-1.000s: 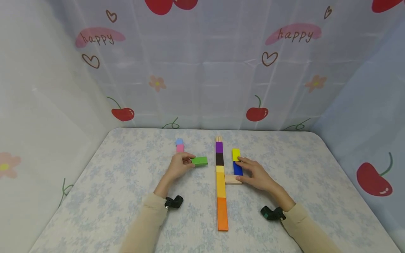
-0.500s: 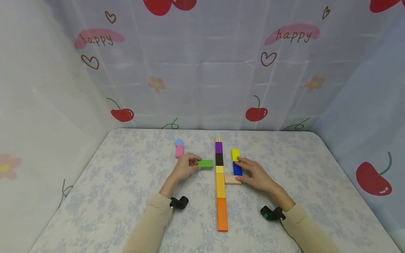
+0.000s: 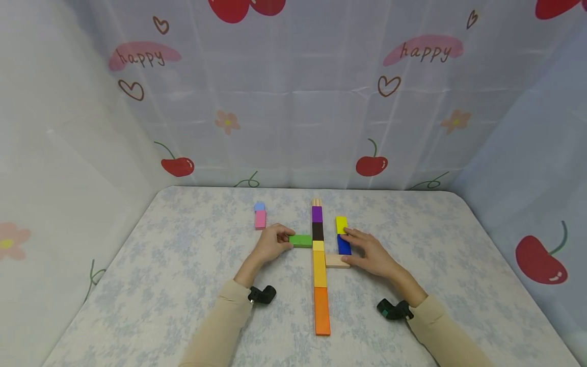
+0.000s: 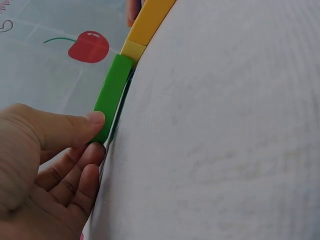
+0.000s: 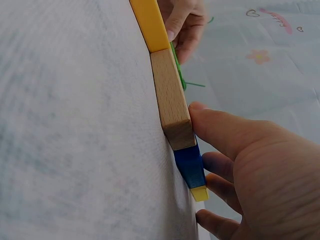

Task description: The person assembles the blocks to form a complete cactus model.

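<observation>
My left hand (image 3: 271,243) pinches the outer end of a green block (image 3: 300,241) between thumb and fingers. The block lies crosswise, its other end against the column of blocks, near the small pale yellow block (image 4: 133,49). On the column's right side, my right hand (image 3: 372,253) rests with fingers loosely spread. Its thumb touches the plain wooden block (image 5: 169,92), and its fingers lie beside the blue block (image 3: 343,244) and the yellow block (image 3: 341,224). The wooden block meets the yellow-orange block (image 3: 320,268); the blue and yellow ones stand end to end beyond it.
The column runs from an orange block (image 3: 322,312) at the near end to a black block (image 3: 318,231), a purple block (image 3: 317,214) and thin wooden sticks (image 3: 317,202). Farther left lie a pink block (image 3: 260,219) and a light blue piece (image 3: 260,206).
My left hand has carried the green block rightward and slightly nearer, up to the column's side, and the pink block is more exposed. My right hand has stayed in place.
</observation>
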Demonstrator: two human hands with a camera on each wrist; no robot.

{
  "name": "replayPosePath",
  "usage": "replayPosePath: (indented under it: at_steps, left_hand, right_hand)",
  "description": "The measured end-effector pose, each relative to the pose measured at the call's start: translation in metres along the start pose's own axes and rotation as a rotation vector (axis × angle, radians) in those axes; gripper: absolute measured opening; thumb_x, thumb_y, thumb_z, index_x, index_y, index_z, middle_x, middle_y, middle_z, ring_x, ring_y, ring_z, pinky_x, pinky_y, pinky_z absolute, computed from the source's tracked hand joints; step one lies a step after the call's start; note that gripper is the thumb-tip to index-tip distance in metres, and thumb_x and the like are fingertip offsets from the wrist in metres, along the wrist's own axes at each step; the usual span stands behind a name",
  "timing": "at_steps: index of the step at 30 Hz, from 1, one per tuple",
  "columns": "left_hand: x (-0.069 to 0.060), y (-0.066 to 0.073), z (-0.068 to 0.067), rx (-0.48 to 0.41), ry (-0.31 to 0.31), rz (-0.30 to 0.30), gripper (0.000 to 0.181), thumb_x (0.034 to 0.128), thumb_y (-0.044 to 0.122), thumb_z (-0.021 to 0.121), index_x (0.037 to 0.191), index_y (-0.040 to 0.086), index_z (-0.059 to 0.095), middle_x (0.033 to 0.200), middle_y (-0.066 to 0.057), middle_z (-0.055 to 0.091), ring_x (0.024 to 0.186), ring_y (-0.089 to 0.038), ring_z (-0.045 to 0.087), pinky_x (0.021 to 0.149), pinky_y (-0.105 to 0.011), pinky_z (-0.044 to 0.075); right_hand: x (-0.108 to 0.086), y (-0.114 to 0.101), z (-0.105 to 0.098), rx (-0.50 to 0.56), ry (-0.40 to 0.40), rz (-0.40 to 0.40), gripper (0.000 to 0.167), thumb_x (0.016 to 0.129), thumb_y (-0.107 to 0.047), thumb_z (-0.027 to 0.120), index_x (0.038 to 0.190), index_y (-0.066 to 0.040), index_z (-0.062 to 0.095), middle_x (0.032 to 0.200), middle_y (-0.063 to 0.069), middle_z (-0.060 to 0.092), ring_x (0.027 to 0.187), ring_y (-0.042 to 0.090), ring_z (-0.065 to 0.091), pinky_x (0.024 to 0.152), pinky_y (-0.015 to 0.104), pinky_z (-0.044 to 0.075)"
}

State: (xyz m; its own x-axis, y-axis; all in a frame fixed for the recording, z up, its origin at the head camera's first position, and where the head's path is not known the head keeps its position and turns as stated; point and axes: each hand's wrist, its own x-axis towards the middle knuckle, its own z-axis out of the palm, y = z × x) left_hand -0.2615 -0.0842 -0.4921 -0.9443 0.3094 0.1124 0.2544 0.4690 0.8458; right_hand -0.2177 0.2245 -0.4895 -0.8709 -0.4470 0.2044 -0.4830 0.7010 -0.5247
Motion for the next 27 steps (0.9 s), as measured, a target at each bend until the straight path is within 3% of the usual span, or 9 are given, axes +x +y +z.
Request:
replayPosePath:
  at_steps: [10,27]
  left_hand:
    - [0.0008,-0.0008,0.0017,0.030,0.007,0.003,0.024,0.0811,-0.001,0.075,0.105,0.003,0.074,0.093,-0.007,0.066,0.079,-0.013,0.057,0.070,-0.024,0.050]
    - [-0.0013,-0.0005,0.0032,0.000,0.005,-0.021,0.026,0.0807,-0.001,0.076,0.106,0.004,0.074,0.096,-0.008,0.066,0.082,-0.015,0.058,0.074,-0.027,0.049]
  right_hand:
    - [0.0006,-0.0012,-0.0016,-0.001,-0.005,0.003,0.059,0.087,-0.027,0.073,0.138,-0.003,0.055,0.150,0.022,0.042,0.138,0.045,0.037,0.109,0.067,0.028]
    - [0.0001,-0.0005,-0.0001,0.001,-0.009,0.015,0.059,0.088,-0.029,0.072,0.139,-0.003,0.055,0.151,0.021,0.042,0.139,0.045,0.037,0.110,0.067,0.027]
